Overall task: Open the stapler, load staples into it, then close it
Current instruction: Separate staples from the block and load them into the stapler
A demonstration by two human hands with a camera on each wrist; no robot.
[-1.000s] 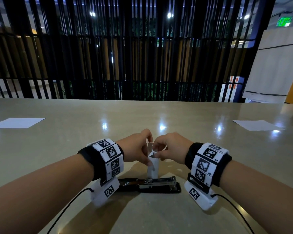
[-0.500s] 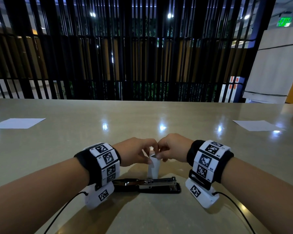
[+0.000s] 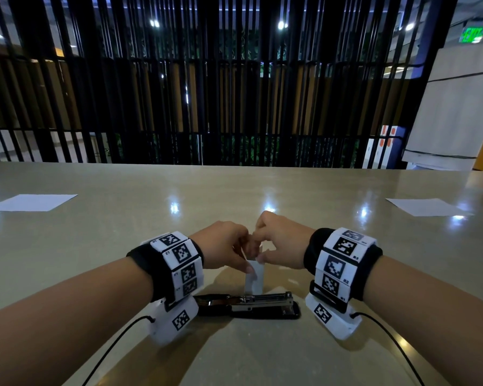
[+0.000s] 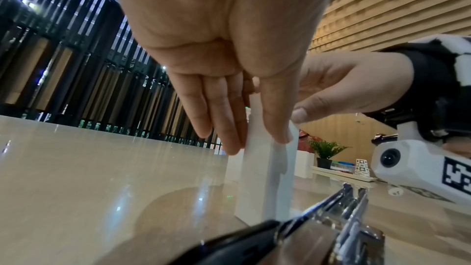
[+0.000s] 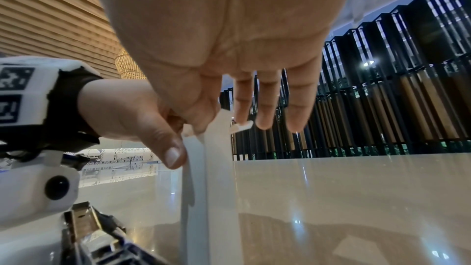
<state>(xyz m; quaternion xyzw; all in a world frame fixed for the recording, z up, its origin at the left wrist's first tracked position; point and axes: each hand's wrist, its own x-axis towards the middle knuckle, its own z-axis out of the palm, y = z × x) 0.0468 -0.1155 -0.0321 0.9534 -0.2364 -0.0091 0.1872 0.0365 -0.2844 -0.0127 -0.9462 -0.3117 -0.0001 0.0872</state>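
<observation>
A black and metal stapler (image 3: 248, 305) lies opened flat on the table, its staple channel facing up; it also shows in the left wrist view (image 4: 318, 235) and the right wrist view (image 5: 94, 235). Just behind it a small white staple box (image 3: 254, 280) stands upright. My left hand (image 3: 247, 267) pinches the box (image 4: 265, 178) near its top, thumb on one face and straight fingers along the other. My right hand (image 3: 260, 252) pinches the top end of the box (image 5: 206, 188), where a small white flap (image 5: 242, 125) sticks out. The box's contents are hidden.
The beige glossy table (image 3: 234, 190) stretches far ahead. One white paper sheet (image 3: 31, 202) lies at the far left, another paper sheet (image 3: 424, 206) at the far right. A black slatted railing runs behind the table's far edge. Cables trail from both wrist cameras.
A second ago a white piece stuck up between my fingers above the box. Both hands have since come down onto the box's top and barely moved after that. The stapler lies unmoved.
</observation>
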